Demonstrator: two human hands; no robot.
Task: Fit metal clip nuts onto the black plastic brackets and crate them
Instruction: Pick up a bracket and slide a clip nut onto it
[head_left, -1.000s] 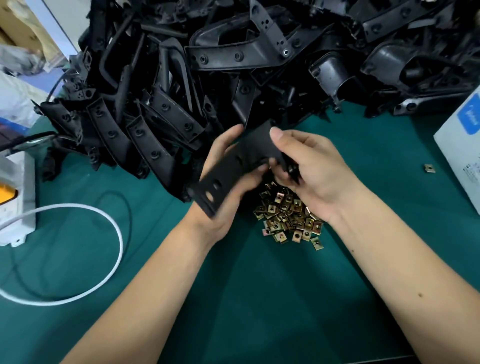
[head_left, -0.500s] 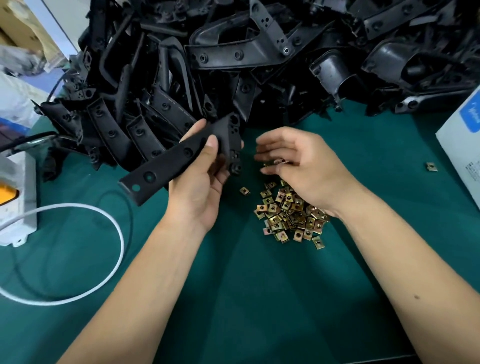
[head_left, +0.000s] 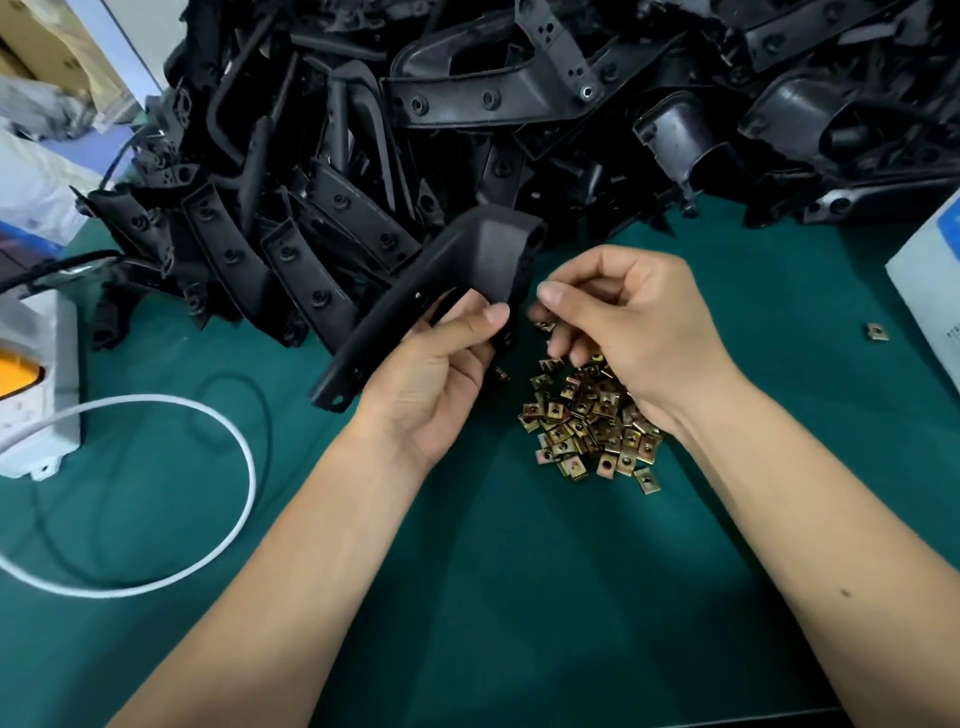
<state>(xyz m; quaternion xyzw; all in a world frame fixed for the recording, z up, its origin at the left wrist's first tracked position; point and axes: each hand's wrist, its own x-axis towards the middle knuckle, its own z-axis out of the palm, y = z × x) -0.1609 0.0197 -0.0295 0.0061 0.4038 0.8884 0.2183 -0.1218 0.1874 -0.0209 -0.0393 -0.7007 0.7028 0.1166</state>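
My left hand (head_left: 434, 387) grasps a black plastic bracket (head_left: 447, 280), thumb pressed across its smooth face and the other fingers wrapped behind it. The bracket is held above the green desk (head_left: 519, 597), its long arm slanting down to my left and its bent end pointing up toward the heap of black brackets (head_left: 467, 130) piled along the far side. My right hand (head_left: 631, 327) hovers just beside the bracket, right over the pile of brass-coloured clip nuts (head_left: 587, 426) lying on the desk. Its fingers are curled in, with one clip nut (head_left: 545, 326) at the fingertips; I cannot tell how firmly it is pinched. A stray clip nut (head_left: 876, 331) lies well apart to the right, near a white box (head_left: 930, 291). At the left edge sit a white power strip (head_left: 41, 384) and a looped white cable (head_left: 208, 415).
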